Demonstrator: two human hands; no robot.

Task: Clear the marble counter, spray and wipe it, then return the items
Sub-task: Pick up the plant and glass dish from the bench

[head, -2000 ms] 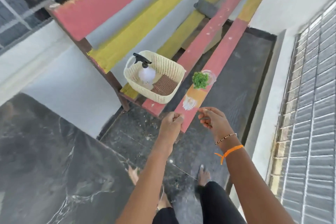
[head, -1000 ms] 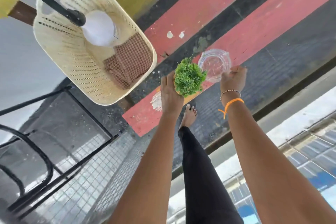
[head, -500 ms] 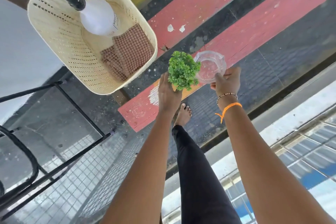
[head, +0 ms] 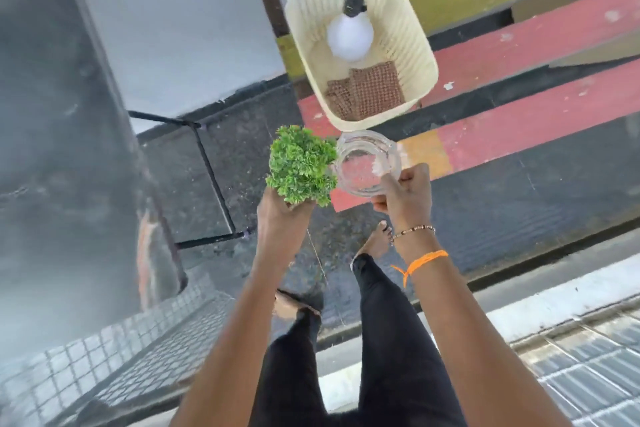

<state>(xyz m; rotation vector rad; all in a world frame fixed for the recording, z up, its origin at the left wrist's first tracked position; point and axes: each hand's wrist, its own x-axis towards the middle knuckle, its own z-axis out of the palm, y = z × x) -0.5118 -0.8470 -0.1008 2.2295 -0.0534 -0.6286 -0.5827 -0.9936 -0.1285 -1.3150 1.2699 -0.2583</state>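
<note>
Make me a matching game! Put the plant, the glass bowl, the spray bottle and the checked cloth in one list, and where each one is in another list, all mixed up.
Things:
1. plant
2. glass bowl
3. spray bottle
4. checked cloth

Places:
A. lying flat at the basket's near end
B. in the left hand
C. standing at the basket's far end
D. in the right hand

Pairs: 1-B, 2-D, 3-C, 4-A
</note>
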